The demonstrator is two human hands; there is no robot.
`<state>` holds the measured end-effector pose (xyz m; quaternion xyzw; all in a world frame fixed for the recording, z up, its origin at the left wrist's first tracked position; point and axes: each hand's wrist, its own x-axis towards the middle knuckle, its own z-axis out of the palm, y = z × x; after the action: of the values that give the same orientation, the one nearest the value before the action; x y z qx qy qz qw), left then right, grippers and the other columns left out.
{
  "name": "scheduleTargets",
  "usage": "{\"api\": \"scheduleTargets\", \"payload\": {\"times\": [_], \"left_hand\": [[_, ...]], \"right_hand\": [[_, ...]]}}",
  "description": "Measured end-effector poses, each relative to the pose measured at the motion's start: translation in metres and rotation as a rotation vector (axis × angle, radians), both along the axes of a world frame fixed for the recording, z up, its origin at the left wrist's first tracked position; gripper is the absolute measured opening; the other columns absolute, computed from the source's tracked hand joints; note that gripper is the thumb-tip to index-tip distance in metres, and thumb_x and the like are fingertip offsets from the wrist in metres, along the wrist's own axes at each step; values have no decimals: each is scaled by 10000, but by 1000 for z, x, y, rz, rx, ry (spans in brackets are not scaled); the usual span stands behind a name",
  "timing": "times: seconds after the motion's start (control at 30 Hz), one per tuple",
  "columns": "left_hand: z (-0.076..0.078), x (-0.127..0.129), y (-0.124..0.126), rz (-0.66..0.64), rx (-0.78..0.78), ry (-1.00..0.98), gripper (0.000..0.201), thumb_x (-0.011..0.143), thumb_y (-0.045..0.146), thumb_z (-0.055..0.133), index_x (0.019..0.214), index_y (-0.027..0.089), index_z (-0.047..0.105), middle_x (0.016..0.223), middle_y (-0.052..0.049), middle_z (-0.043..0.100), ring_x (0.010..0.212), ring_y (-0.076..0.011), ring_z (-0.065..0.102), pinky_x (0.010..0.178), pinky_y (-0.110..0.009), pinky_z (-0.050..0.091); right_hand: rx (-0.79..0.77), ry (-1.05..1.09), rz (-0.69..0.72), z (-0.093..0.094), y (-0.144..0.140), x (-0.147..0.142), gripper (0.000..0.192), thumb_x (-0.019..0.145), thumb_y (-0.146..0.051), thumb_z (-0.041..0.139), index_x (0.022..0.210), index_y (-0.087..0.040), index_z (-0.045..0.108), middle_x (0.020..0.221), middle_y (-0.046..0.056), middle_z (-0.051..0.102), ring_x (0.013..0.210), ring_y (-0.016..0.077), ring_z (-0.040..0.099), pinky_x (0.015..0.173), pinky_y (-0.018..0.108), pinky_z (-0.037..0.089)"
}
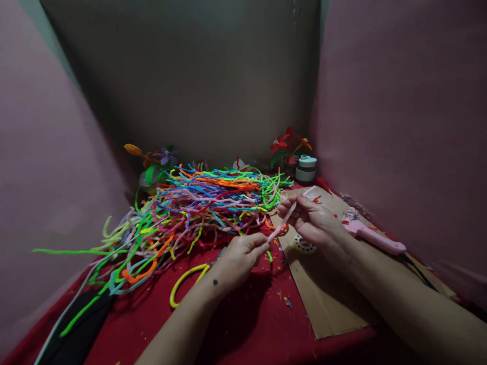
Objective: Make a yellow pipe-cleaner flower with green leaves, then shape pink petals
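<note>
A pale pink pipe cleaner stretches slantwise between my two hands above the table. My left hand pinches its lower end between thumb and fingers. My right hand has its fingers closed on the upper part, and a pale end sticks out beyond them. Under my left wrist lies a pair of scissors with yellow handles, its blades mostly hidden. A big heap of colourful pipe cleaners spreads beyond and to the left of my hands.
A cardboard sheet lies under my right arm on the red cloth. On it are a round dotted disc and a pink corded tool. A lidded jar and pipe-cleaner flowers stand behind.
</note>
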<state>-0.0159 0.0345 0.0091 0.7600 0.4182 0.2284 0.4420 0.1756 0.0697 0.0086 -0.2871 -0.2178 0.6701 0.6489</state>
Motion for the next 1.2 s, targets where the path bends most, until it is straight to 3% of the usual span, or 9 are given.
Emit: {"api": "scheduleTargets", "payload": {"times": [0.1,0.2,0.3,0.43,0.53,0.83,0.9,1.03,1.2], "left_hand": [[-8,5,-2,-40,104,74,252,858,332,422,692,164,511,605,54,373,588,-86,322,561,-216,256],[-9,9,-4,-34,96,88,256,863,319,408,667,167,472,610,54,368,598,-88,327,572,-217,258],[-8,12,-6,-40,56,77,263,863,331,410,655,171,438,606,56,356,596,-88,326,568,-214,259],[-8,14,-9,-70,62,79,293,876,347,386,640,175,404,606,56,350,594,-90,326,562,-217,252],[-10,15,-11,-78,75,113,289,883,339,375,648,175,415,612,54,363,600,-91,336,567,-218,252],[-4,15,-16,-91,136,164,275,890,320,365,669,178,442,602,60,378,583,-85,337,558,-213,248],[-4,15,-15,-66,146,174,281,890,319,366,665,176,456,593,61,371,576,-84,333,556,-210,251],[-6,11,-8,32,177,202,302,879,336,385,653,170,495,587,55,394,574,-86,363,561,-201,276],[-6,4,-1,148,336,251,310,883,334,369,753,185,608,623,28,541,578,-101,467,577,-194,326]], "right_hand": [[-52,111,93,-1,2,2,174,895,-164,465,754,-153,567,480,-33,518,371,58,430,431,187,428],[-11,153,134,0,2,4,207,922,-132,384,832,-139,571,389,-78,381,297,45,272,353,161,326],[12,122,142,2,1,6,197,918,-129,385,861,-124,574,358,-90,325,290,51,258,342,161,302],[-10,70,101,7,-1,9,153,892,-111,426,927,-114,575,419,-66,432,323,43,341,396,157,374],[-54,69,56,12,-2,9,175,886,-81,399,919,-111,569,456,-44,471,340,40,364,367,138,334],[-43,105,138,19,-5,14,216,909,-126,355,837,-130,558,319,-99,259,274,55,174,308,162,208],[-44,113,108,18,-2,15,226,908,-126,356,838,-125,570,334,-83,323,284,55,239,335,164,260],[-6,37,39,11,3,13,206,883,-153,417,887,-132,622,556,21,602,508,103,545,544,233,445],[68,-135,8,2,7,10,130,796,-212,566,825,-159,681,677,28,637,646,125,575,635,266,431]]}}
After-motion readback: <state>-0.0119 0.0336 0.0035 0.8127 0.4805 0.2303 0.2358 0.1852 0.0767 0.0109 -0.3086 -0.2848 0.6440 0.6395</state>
